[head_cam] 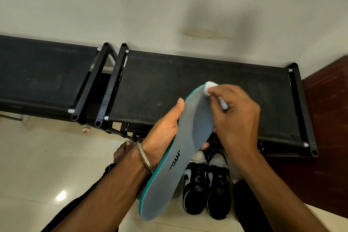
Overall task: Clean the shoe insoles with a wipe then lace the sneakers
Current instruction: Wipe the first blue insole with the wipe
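Note:
A grey insole with a teal edge and black lettering is held up in front of me, toe end away. My left hand grips it from beneath at its middle, thumb along the left edge and fingertips showing at the right edge. My right hand pinches a bunched white wipe and presses it against the toe end. On the floor below stands a pair of black and white sneakers, side by side, toes toward the rack.
Two black fabric-topped shoe racks stand against a pale wall. My bare foot rests on the light tiled floor at the left. A dark red wooden surface rises at the right.

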{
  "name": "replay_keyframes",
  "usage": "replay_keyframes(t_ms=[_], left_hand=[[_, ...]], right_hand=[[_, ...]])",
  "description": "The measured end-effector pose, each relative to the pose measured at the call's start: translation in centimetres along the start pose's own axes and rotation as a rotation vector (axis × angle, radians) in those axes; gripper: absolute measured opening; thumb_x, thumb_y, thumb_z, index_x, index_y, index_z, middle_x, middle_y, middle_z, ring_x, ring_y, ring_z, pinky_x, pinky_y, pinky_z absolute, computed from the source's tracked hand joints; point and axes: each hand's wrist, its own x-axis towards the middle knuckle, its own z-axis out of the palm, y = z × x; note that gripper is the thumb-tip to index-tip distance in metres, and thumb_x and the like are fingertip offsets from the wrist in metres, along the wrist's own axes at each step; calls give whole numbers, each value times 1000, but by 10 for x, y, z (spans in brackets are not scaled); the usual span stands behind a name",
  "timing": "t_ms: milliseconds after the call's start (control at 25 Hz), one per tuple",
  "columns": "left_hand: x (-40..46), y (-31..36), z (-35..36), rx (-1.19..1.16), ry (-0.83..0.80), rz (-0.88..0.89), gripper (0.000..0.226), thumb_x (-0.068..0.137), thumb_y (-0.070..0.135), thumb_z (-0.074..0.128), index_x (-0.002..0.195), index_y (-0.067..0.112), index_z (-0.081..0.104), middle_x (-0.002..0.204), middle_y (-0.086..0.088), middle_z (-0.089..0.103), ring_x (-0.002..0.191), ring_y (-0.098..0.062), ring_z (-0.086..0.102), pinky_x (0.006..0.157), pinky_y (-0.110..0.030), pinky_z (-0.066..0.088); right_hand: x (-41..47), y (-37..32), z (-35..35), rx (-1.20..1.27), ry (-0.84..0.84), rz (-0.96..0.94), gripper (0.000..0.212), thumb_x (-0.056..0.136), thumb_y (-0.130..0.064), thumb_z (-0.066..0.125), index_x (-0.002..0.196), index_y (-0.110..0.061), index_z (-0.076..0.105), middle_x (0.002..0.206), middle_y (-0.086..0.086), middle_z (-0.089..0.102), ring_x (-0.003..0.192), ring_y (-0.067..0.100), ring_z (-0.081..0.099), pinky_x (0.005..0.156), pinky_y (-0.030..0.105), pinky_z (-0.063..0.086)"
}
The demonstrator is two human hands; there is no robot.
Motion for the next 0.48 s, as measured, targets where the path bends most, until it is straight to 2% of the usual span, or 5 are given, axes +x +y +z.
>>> replay_keyframes(t_ms=[80, 200, 280, 360, 480], left_hand=[[-1, 0, 0, 35, 21, -20, 65, 96, 59, 32, 131, 11, 59, 113, -16, 69, 90, -27, 70, 79, -42, 57], [-2, 7, -3, -51, 31, 10, 67, 94, 58, 37, 127, 5, 60, 106, -17, 68, 88, -25, 69, 80, -34, 57], [-2, 14, -10, -111, 54, 37, 70, 94, 61, 37, 130, 6, 60, 118, -20, 66, 106, -28, 66, 93, -36, 54], [-2, 18, -17, -157, 43, 45, 73, 94, 65, 34, 135, 9, 55, 132, -22, 59, 129, -33, 52, 109, -42, 41], [1, 14, -17, -164, 34, 61, 73, 95, 64, 31, 138, 9, 52, 134, -19, 58, 132, -34, 48, 114, -44, 34]], right_hand=[[1, 3, -3, -1, -6, 58, 16, 86, -2, 71, 99, -10, 76, 101, 3, 72, 90, 7, 63, 85, 20, 53], [-25, -21, 11, 30, -188, -57, 18, 83, -1, 73, 98, -11, 76, 100, -1, 71, 91, 12, 66, 82, 28, 56], [-39, -34, 16, 112, -286, -95, 18, 83, -3, 73, 98, -13, 76, 100, -3, 72, 92, 11, 67, 86, 27, 54], [-46, -41, 16, 198, -333, -102, 16, 84, -4, 73, 96, -13, 77, 98, -3, 72, 92, 10, 67, 87, 26, 54], [-47, -43, 14, 125, -318, -172, 17, 81, 0, 73, 95, -11, 77, 98, 0, 72, 92, 14, 67, 92, 19, 49]])
